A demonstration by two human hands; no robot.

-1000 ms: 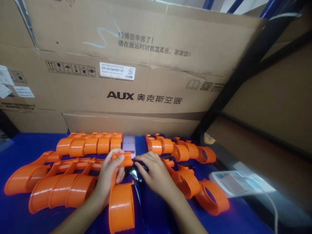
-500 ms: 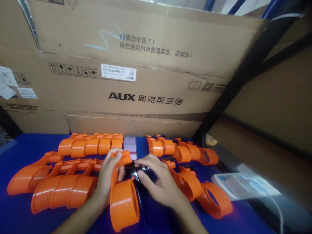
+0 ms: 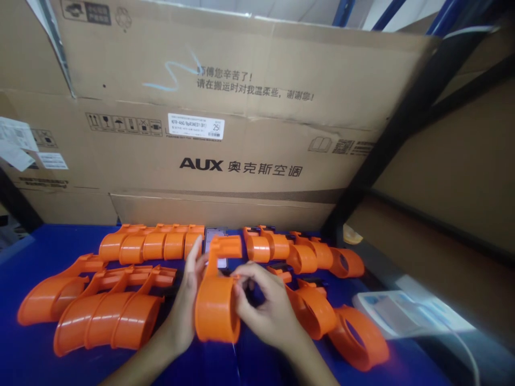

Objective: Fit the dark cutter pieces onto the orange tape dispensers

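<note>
Orange ring bracket (image 3: 215,311): likely light, stiff; grip rim (image 3: 237,323). My left hand (image 3: 185,305) holds it loosely; right hand (image 3: 265,305) pinches there.

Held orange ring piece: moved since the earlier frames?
Yes. The orange ring piece has shifted up and slightly right in view, closer to the AUX lettering.

Orange ring part (image 3: 215,311), one: held by left hand (image 3: 189,305) and right hand (image 3: 263,303) over blue table (image 3: 28,354). Like parts (image 3: 107,321): rows towards left and right edges. Phone (image 3: 221,263), partly hidden: near far edge.
</note>
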